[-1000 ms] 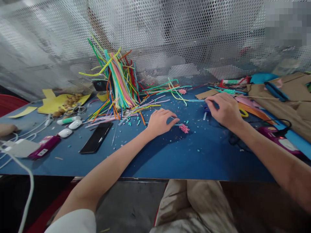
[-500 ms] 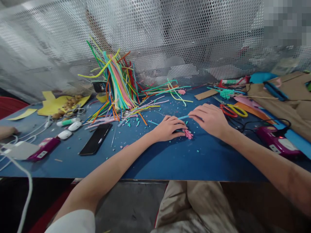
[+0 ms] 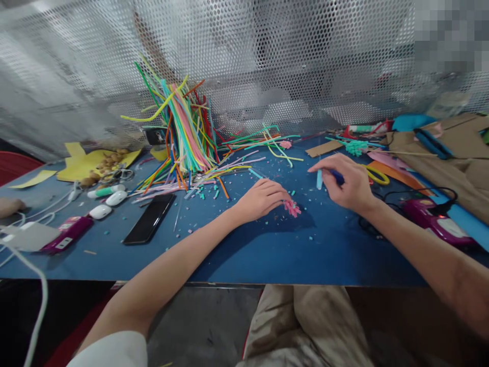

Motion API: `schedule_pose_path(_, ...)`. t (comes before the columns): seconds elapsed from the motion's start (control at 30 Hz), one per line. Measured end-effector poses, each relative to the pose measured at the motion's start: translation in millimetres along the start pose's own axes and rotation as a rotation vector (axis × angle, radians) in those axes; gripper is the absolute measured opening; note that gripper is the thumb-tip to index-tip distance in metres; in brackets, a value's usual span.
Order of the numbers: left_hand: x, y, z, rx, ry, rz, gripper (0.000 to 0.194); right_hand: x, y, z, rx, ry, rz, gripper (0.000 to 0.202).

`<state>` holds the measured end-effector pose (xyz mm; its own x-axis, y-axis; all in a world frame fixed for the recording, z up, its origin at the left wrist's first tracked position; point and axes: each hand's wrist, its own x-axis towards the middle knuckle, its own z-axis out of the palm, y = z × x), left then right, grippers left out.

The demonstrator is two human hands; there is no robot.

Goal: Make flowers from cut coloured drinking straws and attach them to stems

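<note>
My left hand rests over the blue tabletop with its fingers bent together around a pink fuzzy pipe-cleaner sprig, which pokes out past the fingertips. Just behind its knuckles a light blue pipe cleaner sticks out, its other end hidden by the hand. Raised to the right, my right hand has its index finger stretched out and its other fingers curled. A dark blue object shows within its grip; its kind is unclear. Below the index finger a short light blue piece hangs near the thumb.
A thick bundle of coloured pipe cleaners stands at the back. A phone lies left, near a purple power strip. Yellow scissor handles, cardboard and another purple power strip are on the right.
My right hand has moved right and up, away from the left hand and the light blue pipe cleaner between them. A dark blue object now shows in it. My left hand shifted slightly left.
</note>
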<state>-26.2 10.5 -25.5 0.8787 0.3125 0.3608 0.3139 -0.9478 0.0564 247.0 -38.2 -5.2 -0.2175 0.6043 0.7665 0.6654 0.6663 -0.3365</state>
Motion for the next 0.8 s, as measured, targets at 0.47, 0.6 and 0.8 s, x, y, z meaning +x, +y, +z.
schedule_pose_path(0.47,-1,3,0.3,0.148,0.198,-0.062,0.028,-11,4,47,0.738,-0.323,0.611,0.028)
schedule_pose_path(0.6,2,9,-3.5,-0.036,0.157,-0.107,0.024,-13,-3,46,0.806,-0.435,0.67,0.032)
schedule_pose_path(0.8,5,11,5.9,-0.072,0.059,-0.129,0.027,-14,-6,54,0.865,-0.421,0.639,0.031)
